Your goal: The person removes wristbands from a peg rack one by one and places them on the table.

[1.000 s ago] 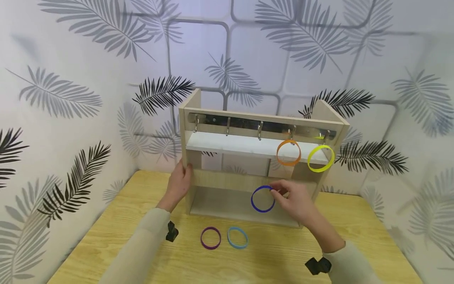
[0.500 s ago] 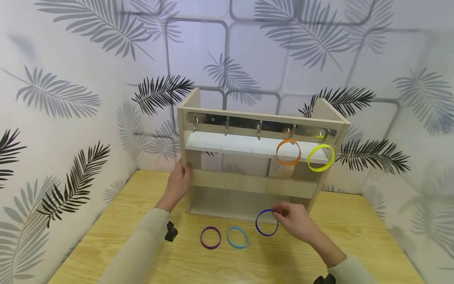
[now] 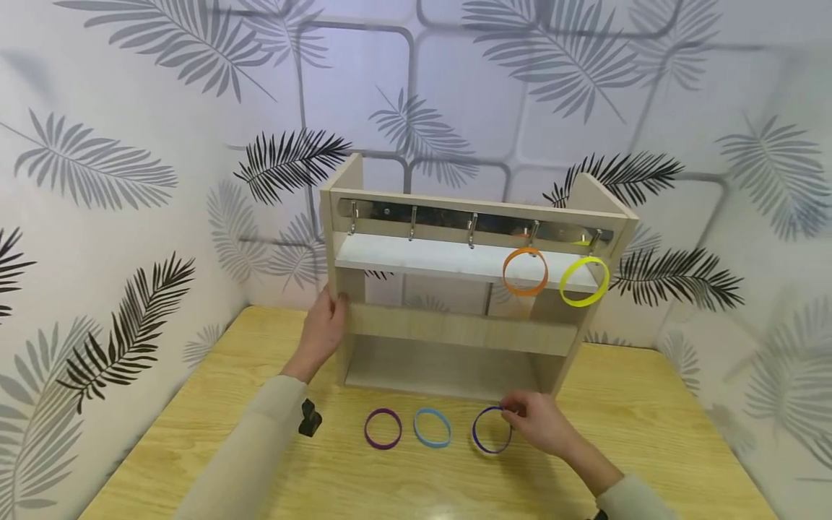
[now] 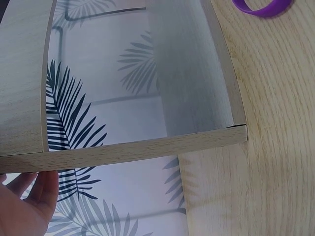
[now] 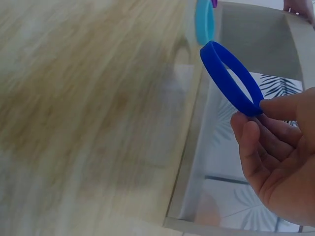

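Observation:
My right hand [image 3: 536, 422] pinches a blue silicone wristband [image 5: 224, 81] between thumb and fingers, low over the table before the shelf's right part. Left of it lie a light blue wristband [image 3: 434, 443] and a purple wristband [image 3: 382, 447]. My left hand [image 3: 325, 328] grips the left side panel of a small wooden shelf [image 3: 455, 328]; in the left wrist view its fingertips partly disappear behind the panel. Along the shelf's top runs a metal rail with several hooks [image 3: 471, 231]. An orange wristband [image 3: 525, 292] and a yellow wristband [image 3: 578, 303] hang from the two rightmost hooks.
The shelf stands on a wood-grain table [image 3: 422, 491], close to a wall [image 3: 468, 94] with leaf-patterned paper. Another papered wall [image 3: 97, 238] rises at the left. A white board [image 3: 416, 256] spans the shelf under the hooks.
My right hand has lowered the blue wristband from in front of the shelf's lower part to just over the table. The left hand keeps its grip on the side panel.

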Available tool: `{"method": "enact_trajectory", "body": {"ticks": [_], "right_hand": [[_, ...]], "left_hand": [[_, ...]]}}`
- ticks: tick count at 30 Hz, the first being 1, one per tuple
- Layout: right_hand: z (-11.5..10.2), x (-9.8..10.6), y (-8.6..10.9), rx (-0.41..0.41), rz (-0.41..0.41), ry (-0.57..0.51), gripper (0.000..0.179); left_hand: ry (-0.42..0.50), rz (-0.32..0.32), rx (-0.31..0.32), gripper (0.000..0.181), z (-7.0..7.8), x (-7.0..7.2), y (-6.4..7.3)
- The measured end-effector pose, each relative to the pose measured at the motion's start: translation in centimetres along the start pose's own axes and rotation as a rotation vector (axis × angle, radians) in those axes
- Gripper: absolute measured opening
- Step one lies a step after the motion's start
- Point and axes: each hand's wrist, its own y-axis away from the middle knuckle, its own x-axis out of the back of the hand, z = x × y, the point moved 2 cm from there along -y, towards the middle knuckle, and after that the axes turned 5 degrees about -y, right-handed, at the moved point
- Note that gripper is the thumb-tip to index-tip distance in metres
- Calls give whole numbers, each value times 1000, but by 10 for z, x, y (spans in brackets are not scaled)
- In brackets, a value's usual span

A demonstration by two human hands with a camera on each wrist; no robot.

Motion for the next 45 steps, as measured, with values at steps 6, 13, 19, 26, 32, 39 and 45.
{"method": "enact_trajectory", "body": {"ticks": [6,13,19,26,32,39,45], "right_hand": [[13,-5,2,-23,-61,-72,13],[23,-12,3,9,-113,-126,12],[31,-18,1,-1,-140,-80,10],[34,-22,-3,-1,-147,-67,11],[34,-23,-7,11,-166,-40,12],[38,-25,-11,9,-180,-60,13],[40,-25,-13,5,-183,-66,13]], "left_hand": [[4,23,-29,56,-1,0,1],[13,24,-43,53,0,0,1],[4,4,-24,51,-3,-1,1],[13,4,-32,50,-2,0,1],[14,-8,-35,53,-1,0,0],[2,-7,-20,53,-1,0,0],[11,-6,-11,51,1,0,-1]]}}
